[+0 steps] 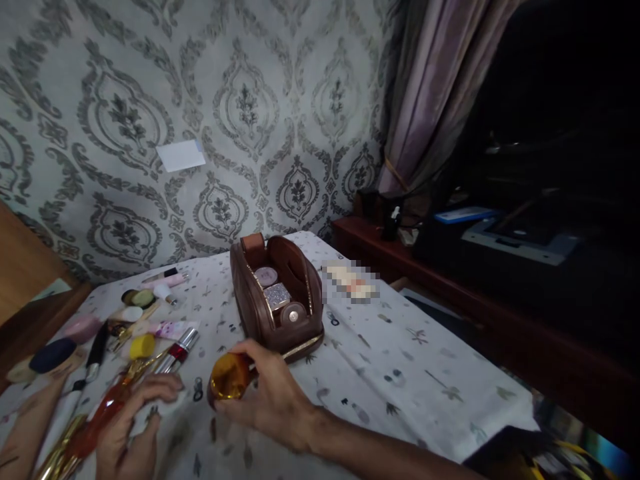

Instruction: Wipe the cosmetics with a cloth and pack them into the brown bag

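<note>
My right hand (280, 400) is wrapped round an amber, gold-topped round container (230, 377), held above the cloth just in front of the bag. The brown leather bag (250, 300) stands unzipped, and inside it lie a round pinkish compact (266, 276) and a glittery silver square case (277, 297). At the lower left, my left hand (137, 427) is near the table with its fingers curved and apart, holding nothing that shows. It is beside an orange-red bottle (103, 417) and a silver and red tube (177, 350).
Several cosmetics, among them a yellow cap (142, 346) and a dark blue oval item (53, 355), crowd the left of the patterned tablecloth (415, 393). Another arm (33, 427) shows at the lower left. A dark red wooden desk (425, 273) stands at the right.
</note>
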`<state>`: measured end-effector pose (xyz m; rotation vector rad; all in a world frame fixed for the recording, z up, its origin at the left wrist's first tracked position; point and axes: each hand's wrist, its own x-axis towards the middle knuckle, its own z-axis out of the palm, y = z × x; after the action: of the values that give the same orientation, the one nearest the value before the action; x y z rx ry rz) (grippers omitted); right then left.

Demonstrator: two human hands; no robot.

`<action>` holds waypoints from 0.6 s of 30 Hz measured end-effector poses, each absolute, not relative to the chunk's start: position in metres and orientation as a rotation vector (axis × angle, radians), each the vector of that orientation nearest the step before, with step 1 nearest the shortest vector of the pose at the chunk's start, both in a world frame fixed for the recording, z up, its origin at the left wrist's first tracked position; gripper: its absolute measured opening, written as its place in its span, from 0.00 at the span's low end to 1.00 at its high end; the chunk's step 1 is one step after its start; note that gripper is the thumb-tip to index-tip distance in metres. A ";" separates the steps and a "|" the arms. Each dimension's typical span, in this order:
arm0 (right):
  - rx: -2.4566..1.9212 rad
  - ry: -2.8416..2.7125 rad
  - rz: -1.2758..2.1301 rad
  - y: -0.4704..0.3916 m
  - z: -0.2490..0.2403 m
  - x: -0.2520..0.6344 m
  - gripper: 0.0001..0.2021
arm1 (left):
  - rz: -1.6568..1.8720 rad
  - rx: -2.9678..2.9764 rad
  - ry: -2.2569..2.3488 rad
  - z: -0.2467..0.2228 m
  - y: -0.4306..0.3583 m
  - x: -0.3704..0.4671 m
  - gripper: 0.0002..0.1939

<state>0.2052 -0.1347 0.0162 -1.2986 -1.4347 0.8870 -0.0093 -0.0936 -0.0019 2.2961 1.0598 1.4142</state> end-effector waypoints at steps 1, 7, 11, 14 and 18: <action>-1.242 -1.419 0.934 -0.138 0.025 0.215 0.19 | 1.394 2.221 1.125 0.001 -0.094 -0.008 0.05; -1.010 -1.286 0.935 -0.131 0.086 0.286 0.20 | 0.859 1.942 1.148 0.029 -0.114 0.058 0.19; -1.072 -1.244 0.748 -0.106 0.105 0.321 0.19 | 0.683 2.005 1.048 0.045 -0.118 0.111 0.31; -1.157 -1.329 0.707 -0.092 0.107 0.338 0.17 | 0.520 2.033 1.089 0.045 -0.107 0.129 0.33; -1.310 -1.530 0.525 -0.083 0.105 0.350 0.17 | 0.525 2.128 0.920 0.027 -0.095 0.134 0.32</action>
<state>0.3503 -0.0826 0.1052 -1.3104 -1.5304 0.5250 0.1336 -0.0948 0.0274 2.1275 0.9196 0.5255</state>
